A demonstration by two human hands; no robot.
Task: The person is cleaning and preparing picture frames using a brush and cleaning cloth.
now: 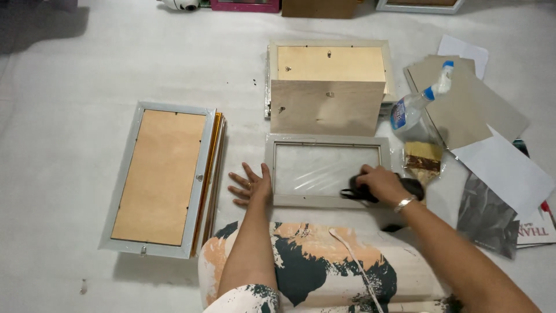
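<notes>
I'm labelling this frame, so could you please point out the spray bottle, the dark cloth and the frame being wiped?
spray bottle (409, 110), head view, on its clear body.
dark cloth (412, 186), head view, on its right end.
grey frame (327, 139), head view, on its top rail.

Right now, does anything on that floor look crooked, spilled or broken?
Nothing looks broken or spilled. The spray bottle lies tipped over on grey card, and the loose backing board leans across another frame. The right hand presses a dark cloth on the glass.
</notes>
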